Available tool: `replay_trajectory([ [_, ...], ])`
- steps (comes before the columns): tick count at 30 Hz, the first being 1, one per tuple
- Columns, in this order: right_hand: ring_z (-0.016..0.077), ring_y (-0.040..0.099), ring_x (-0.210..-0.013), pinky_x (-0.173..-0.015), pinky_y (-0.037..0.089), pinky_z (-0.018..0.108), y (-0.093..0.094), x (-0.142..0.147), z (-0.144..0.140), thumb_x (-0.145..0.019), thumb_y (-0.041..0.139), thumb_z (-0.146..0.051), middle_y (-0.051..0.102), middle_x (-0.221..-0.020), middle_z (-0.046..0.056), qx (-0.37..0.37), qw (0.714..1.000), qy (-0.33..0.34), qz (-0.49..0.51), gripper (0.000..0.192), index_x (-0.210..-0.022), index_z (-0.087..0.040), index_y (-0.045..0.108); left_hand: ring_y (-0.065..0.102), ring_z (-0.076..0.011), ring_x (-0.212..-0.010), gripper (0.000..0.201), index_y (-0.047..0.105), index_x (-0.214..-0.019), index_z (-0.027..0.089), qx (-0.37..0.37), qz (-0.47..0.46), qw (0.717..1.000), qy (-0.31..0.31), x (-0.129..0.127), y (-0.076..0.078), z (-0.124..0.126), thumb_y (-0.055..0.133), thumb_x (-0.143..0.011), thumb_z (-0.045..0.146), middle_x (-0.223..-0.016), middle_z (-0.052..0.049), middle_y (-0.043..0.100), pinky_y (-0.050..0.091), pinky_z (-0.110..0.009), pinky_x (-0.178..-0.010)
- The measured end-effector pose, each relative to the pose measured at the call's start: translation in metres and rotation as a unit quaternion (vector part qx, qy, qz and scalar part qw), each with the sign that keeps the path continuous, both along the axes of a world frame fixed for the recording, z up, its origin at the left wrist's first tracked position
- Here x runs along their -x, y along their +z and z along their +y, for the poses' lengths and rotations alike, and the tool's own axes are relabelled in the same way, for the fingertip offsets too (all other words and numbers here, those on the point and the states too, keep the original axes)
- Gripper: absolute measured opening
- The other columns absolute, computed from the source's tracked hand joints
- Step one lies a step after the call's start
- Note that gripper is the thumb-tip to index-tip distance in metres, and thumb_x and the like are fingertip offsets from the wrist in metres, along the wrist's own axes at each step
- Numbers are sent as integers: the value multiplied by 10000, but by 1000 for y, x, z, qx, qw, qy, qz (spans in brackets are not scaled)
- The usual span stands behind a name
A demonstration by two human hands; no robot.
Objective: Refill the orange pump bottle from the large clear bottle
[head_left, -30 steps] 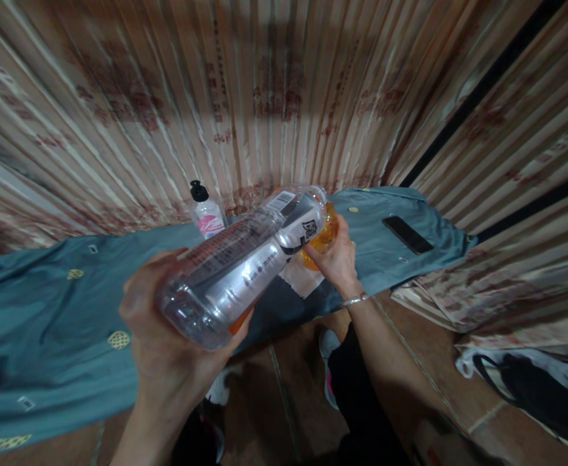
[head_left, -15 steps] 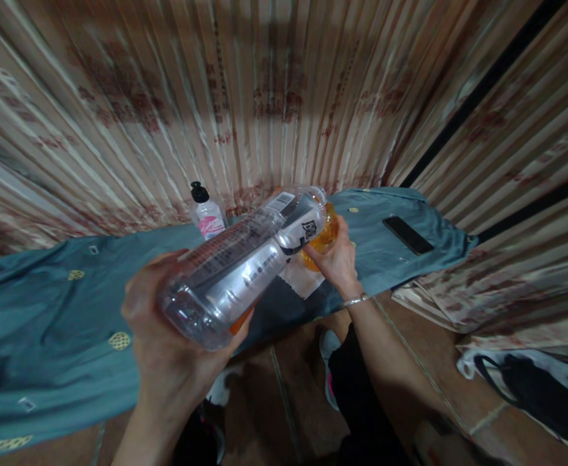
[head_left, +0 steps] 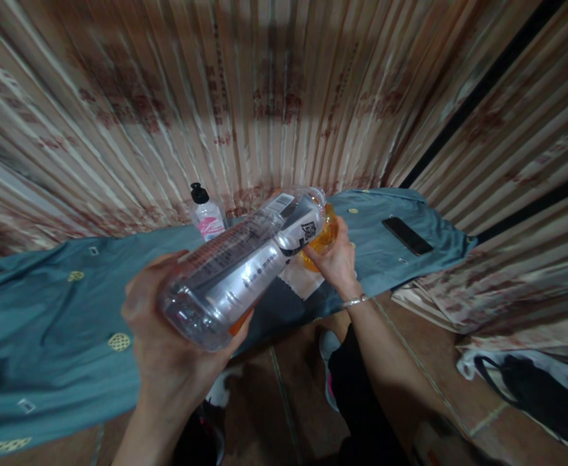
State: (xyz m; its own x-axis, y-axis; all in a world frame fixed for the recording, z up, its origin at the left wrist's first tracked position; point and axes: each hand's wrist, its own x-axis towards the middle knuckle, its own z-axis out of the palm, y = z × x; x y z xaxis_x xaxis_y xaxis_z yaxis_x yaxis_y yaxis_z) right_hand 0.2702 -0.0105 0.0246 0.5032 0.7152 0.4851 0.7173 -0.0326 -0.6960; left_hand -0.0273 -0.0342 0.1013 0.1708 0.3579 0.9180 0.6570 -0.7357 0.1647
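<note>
Gripping tilted clear bottle (head_left: 245, 262) and orange cup (head_left: 323, 238), both hands near the table edge (head_left: 284, 327)

Dim warm indoor light, soft blur throughout, strong wide-angle bending at edges, deep floor shadows

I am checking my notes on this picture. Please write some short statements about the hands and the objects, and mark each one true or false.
1. The left hand holds a clear plastic bottle tilted, with its mouth toward the orange container. True.
2. The right hand rests flat on the black phone. False: it holds the orange container, and the phone lies apart to the right on the blue cloth.
3. A small bottle with a black cap stands upright on the cloth near the curtain. True.
4. The right wrist is bare. False: it wears a thin bracelet.
5. The phone lies on the floor. False: it lies on the blue cloth.
</note>
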Motion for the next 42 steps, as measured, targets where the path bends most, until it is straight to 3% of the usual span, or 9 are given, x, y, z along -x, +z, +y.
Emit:
replay_trajectory([
  [5, 398, 718, -1312, -1100, 591, 574, -4, -1, 1, -761, 853, -539, 706, -1459, 200, -6, 1000, 3, -7, 961, -1551, -197, 427, 690, -394, -1173, 1060, 392, -1638, 269, 25, 4, 1000, -7, -2, 3, -4, 902, -725, 442, -1319, -152, 642, 608, -606, -929],
  [9, 402, 710, -1325, -1108, 586, 581, -4, -2, 1, -758, 856, -545, 697, -1472, 204, -2, 1000, -1, -9, 975, -1558, -196, 421, 692, -413, -1142, 1181, 374, -1651, 269, 7, 13, 1000, -11, 1, 4, -5, 944, -647, 521, -1312, -151, 638, 605, -612, -893],
  [18, 390, 701, -1343, -1129, 578, 568, -3, -1, 0, -765, 850, -539, 688, -1488, 205, 5, 1000, 0, -7, 978, -1565, -191, 410, 688, -394, -1164, 1174, 357, -1671, 291, 3, 4, 1000, -14, 0, 2, -2, 938, -682, 543, -1341, -139, 632, 614, -596, -909],
  [21, 389, 694, -1355, -1136, 574, 566, -3, -1, 0, -768, 854, -542, 680, -1498, 207, 1, 1000, 2, -11, 981, -1566, -191, 406, 700, -408, -1129, 1215, 385, -1672, 238, -6, 5, 1000, -26, 0, 4, -3, 947, -641, 550, -1315, -155, 649, 621, -599, -874],
  [25, 384, 703, -1336, -1122, 581, 566, -3, 0, 0, -778, 862, -535, 689, -1485, 195, -6, 1000, 1, -14, 963, -1565, -205, 417, 688, -425, -1202, 1105, 360, -1682, 246, 45, 11, 999, -14, -1, 7, -6, 906, -734, 407, -1349, -177, 640, 612, -634, -939],
  [27, 384, 705, -1331, -1119, 583, 571, -3, 0, 0, -777, 866, -535, 690, -1485, 192, -7, 1000, 1, -14, 964, -1566, -208, 418, 703, -424, -1101, 1118, 407, -1646, 269, 2, 0, 1000, -20, -1, 7, -7, 928, -686, 508, -1302, -159, 654, 618, -639, -861],
  [30, 387, 702, -1337, -1125, 580, 572, -2, 0, 0, -770, 870, -535, 681, -1495, 200, -2, 1000, 0, -14, 977, -1568, -200, 418, 679, -433, -1212, 1009, 377, -1647, 292, 59, -5, 998, -11, -3, 8, -10, 879, -779, 404, -1362, -174, 630, 602, -662, -958],
  [35, 398, 693, -1354, -1138, 571, 574, -2, -1, 0, -761, 867, -526, 679, -1489, 225, 13, 1000, 1, -8, 998, -1571, -159, 414, 673, -457, -1213, 1023, 379, -1645, 245, 49, 5, 999, -23, -3, 9, -13, 885, -770, 397, -1350, -201, 620, 606, -682, -942],
  [42, 393, 704, -1338, -1114, 578, 577, -4, -2, 0, -778, 857, -561, 689, -1492, 198, 0, 1000, 5, -15, 981, -1575, -203, 411, 671, -419, -1221, 1050, 367, -1659, 299, 66, -3, 998, -14, -3, 7, -13, 900, -756, 344, -1350, -174, 621, 619, -670, -971],
])
